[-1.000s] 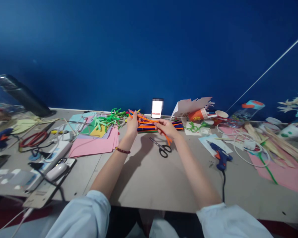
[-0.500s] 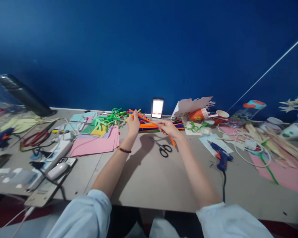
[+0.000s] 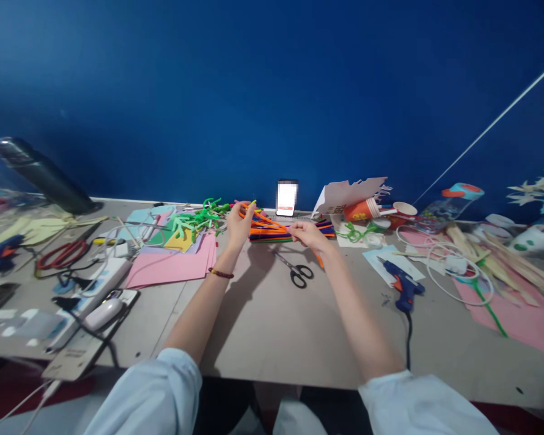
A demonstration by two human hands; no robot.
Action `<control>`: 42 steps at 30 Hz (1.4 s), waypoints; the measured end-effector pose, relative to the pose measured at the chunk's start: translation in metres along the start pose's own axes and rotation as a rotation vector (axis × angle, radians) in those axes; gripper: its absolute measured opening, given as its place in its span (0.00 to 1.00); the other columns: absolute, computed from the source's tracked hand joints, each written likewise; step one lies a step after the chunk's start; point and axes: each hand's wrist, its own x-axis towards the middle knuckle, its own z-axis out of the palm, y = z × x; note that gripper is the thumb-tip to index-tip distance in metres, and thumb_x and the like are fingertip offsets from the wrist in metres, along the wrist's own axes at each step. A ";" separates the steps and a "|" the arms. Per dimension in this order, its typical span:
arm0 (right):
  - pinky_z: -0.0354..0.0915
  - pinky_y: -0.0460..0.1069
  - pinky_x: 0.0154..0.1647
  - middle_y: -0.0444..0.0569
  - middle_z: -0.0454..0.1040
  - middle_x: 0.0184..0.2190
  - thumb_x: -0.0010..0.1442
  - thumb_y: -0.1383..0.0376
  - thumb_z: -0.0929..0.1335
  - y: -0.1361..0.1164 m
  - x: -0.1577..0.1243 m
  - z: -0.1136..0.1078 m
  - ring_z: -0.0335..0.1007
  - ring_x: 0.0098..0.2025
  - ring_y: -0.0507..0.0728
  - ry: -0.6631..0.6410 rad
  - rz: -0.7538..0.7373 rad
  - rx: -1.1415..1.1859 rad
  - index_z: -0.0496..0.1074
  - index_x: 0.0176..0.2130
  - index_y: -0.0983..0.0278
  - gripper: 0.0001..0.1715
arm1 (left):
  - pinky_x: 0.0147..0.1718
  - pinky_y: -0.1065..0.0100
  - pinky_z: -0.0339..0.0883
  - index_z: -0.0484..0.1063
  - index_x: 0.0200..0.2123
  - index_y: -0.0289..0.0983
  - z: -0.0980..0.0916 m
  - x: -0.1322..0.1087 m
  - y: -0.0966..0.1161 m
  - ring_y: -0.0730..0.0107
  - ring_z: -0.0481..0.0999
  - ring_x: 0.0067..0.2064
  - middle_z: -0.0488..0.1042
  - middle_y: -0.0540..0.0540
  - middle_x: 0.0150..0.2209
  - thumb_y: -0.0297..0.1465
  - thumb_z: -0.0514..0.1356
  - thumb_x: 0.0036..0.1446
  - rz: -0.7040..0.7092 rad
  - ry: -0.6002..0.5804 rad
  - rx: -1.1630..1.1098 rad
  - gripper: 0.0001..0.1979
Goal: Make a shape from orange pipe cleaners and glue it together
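Note:
Both my hands are raised over the far middle of the grey table (image 3: 272,326). My left hand (image 3: 239,225) pinches one end of an orange pipe cleaner (image 3: 265,221), which curls over at its fingertips. My right hand (image 3: 307,234) grips the same pipe cleaner further along, and its other end sticks out below the palm. Just behind the hands lies a pile of coloured pipe cleaners (image 3: 278,232). Black scissors (image 3: 294,270) lie on the table under my right hand.
Pink paper sheets (image 3: 174,263) and green pipe cleaner shapes (image 3: 194,219) lie to the left. A phone (image 3: 287,197) leans on the blue wall. A blue glue gun (image 3: 401,283), paper cups (image 3: 365,209), white cable and wooden sticks (image 3: 503,257) lie right. A power strip (image 3: 102,281) sits left.
My left hand has bent the orange pipe cleaner's end into a curl. My right hand has slid slightly along it, and the strand's lower end is shorter below the palm.

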 end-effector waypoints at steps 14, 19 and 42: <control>0.54 0.46 0.23 0.45 0.72 0.21 0.47 0.53 0.70 0.001 0.000 -0.007 0.60 0.22 0.50 -0.120 -0.093 -0.091 0.70 0.29 0.64 0.17 | 0.30 0.70 0.60 0.75 0.35 0.36 0.019 -0.033 0.026 0.67 0.74 0.33 0.78 0.43 0.33 0.30 0.52 0.61 0.535 -0.670 0.438 0.11; 0.55 0.47 0.25 0.46 0.73 0.22 0.47 0.50 0.70 0.001 0.000 -0.010 0.63 0.24 0.52 -0.154 -0.127 -0.130 0.70 0.29 0.64 0.20 | 0.28 0.71 0.57 0.75 0.33 0.35 0.016 -0.029 0.024 0.68 0.73 0.31 0.77 0.44 0.31 0.29 0.52 0.61 0.534 -0.694 0.424 0.12; 0.55 0.45 0.25 0.48 0.76 0.24 0.49 0.59 0.71 -0.011 -0.009 -0.018 0.65 0.25 0.50 -0.233 -0.054 -0.126 0.70 0.30 0.65 0.13 | 0.25 0.70 0.49 0.72 0.28 0.36 0.011 -0.028 0.031 0.72 0.63 0.25 0.70 0.47 0.23 0.30 0.54 0.56 0.428 -0.794 0.304 0.09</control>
